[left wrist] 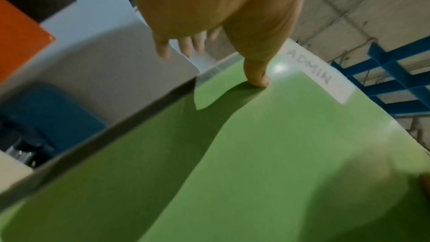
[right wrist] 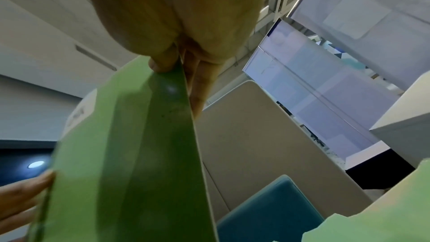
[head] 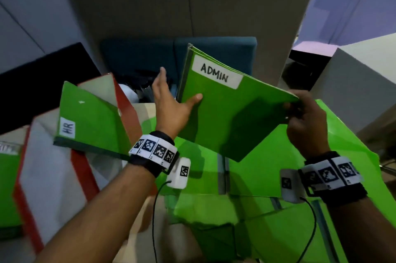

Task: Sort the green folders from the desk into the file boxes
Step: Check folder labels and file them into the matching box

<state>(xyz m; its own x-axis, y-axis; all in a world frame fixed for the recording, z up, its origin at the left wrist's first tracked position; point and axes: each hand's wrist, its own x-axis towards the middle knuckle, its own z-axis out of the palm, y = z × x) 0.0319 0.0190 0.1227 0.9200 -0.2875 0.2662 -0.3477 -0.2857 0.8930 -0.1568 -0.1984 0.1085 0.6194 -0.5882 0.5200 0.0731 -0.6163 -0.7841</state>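
Green folders (head: pixel 267 177) cover the desk below your hands, with grey walls and a blue chair (head: pixel 150 54) behind. You hold the ADMIN folder (head: pixel 225 117) up in the air over them. Its long side runs left to right, and its label (head: pixel 216 74) sits top left. Your left hand (head: pixel 171 106) grips its left edge, thumb (left wrist: pixel 258 76) on front. Your right hand (head: pixel 306 119) pinches its right corner. An HR folder (head: pixel 90 121) stands in a file box (head: pixel 120 99) on your left.

ADMIN folder (head: pixel 227 117) was green card, smooth with a slight sheen, and carried a matt white paper label (head: pixel 217 74). HR folder (head: pixel 90 121) looked the same card. File box (head: pixel 51 177) looked like matt white-and-red board. Wristbands (head: pixel 153 149) were black cloth.
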